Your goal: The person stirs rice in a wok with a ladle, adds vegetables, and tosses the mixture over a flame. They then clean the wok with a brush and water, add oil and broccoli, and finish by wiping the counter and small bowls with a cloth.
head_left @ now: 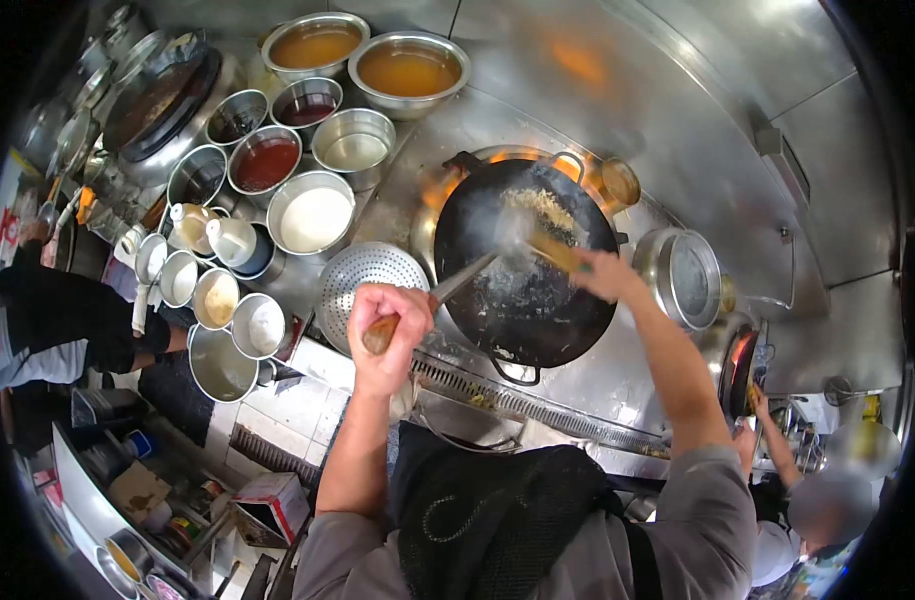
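Observation:
My left hand (386, 338) is wrapped round the wooden handle of a ladle (464, 276), whose metal shaft slants over the wok to a blurred head. A large black wok (538, 320) sits on the burner with flames at its far edge. Pale food bits (543, 207) cling to its far side. My right hand (610, 276) grips a short yellow-brown brush (554, 252) above the wok, close to the ladle's head. Steam or splashing water blurs this spot. Beside my left hand lies a round perforated strainer (350, 279), partly covered by the hand.
Metal bowls of amber liquid (410, 70), a red sauce pot (265, 162) and a white-filled pot (313, 218) crowd the left. A lidded metal pot (690, 280) stands right of the wok. Other people work at far left (73, 315) and lower right (778, 545).

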### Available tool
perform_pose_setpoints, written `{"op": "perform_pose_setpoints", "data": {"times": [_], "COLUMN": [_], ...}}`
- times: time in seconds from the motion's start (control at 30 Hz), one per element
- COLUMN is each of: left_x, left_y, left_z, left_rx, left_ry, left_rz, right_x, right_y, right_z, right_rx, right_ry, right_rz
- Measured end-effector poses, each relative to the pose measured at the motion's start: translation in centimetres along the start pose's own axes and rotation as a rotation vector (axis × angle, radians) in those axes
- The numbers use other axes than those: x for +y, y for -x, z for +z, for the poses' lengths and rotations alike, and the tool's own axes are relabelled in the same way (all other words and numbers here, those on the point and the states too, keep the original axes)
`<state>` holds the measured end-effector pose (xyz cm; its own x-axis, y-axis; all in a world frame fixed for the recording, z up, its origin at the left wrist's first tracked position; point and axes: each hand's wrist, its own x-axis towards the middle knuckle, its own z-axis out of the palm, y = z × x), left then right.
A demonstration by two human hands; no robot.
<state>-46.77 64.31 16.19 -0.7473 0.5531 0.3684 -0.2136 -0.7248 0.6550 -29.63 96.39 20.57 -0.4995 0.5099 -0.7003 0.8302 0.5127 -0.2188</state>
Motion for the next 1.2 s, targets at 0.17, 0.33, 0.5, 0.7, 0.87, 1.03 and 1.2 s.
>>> {"op": "perform_pose_setpoints", "data": {"times": [0.17, 0.33, 0.5, 0.7, 0.87, 1.03, 1.2], "left_x": [-1.6, -2.7, -1.5, -3.4, -2.7, -2.8, -1.2], "left_y": [0.1, -0.1, -0.5, 1.5, 2.3, 2.1, 0.7], "left_z": [-2.6, -0.9, -4.6, -4.9, -4.7, -2.4, 1.0], "left_rx": [0.193, 0.279, 0.274, 0.524, 0.62, 0.643, 0.474], "left_ry": [0.17, 0.124, 0.161, 0.226, 0.299, 0.203, 0.085], "left_rz": [-0.066, -0.056, -0.069, -0.074, -0.137, -0.075, -0.045], "right_x": [0.3, 3.5, 9.5, 4.6, 6.9, 3.7, 5.5], "right_y": [0.8, -1.4, -1.0, 0.8, -0.8, -0.5, -0.8], "right_z": [0.9, 9.2, 5.1, 4.5, 5.6, 4.4, 8.3], "right_rx": [0.046, 0.256, 0.275, 0.983, 0.338, 0.792, 0.482], "right_ry": [0.242, 0.039, 0.284, 0.067, 0.462, 0.265, 0.491], "right_rz": [-0.038, -0.14, -0.348, 0.047, -0.187, 0.019, -0.189]}}
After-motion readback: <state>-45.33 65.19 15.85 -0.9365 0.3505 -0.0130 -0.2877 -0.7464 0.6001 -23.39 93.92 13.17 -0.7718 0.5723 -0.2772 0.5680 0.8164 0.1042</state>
